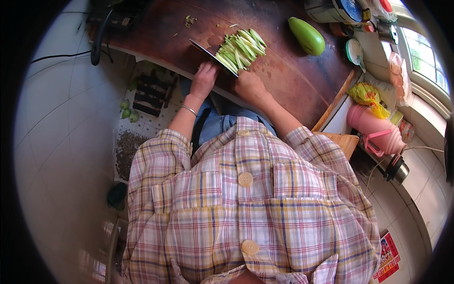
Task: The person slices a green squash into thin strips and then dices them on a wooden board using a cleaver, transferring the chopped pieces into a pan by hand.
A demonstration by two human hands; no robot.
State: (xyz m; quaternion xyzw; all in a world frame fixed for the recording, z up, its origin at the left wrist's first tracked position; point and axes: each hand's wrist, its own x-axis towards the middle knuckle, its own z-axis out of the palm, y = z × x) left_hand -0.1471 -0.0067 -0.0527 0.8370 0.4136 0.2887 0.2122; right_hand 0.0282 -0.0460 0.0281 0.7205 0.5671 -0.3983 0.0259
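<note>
A pile of pale green vegetable strips (242, 49) lies on the dark wooden worktop (283, 83). Along the pile's near-left side stands a knife blade (209, 53), seen nearly edge-on. My right hand (250, 85) is closed around the knife's handle end, at the near edge of the pile; the handle itself is hidden in the fist. My left hand (205, 80), with a bangle on the wrist, is at the worktop's near edge, left of the blade, fingers bent; whether it holds anything is hidden. A whole green gourd-like vegetable (308, 37) lies farther right.
Small scraps (190, 21) lie at the back left, near a black pan handle (96, 51). Jars and a lidded bucket (330, 10) stand at the back right. A pink thermos flask (372, 126) and a yellow plastic bag (369, 99) are beyond the worktop's right edge.
</note>
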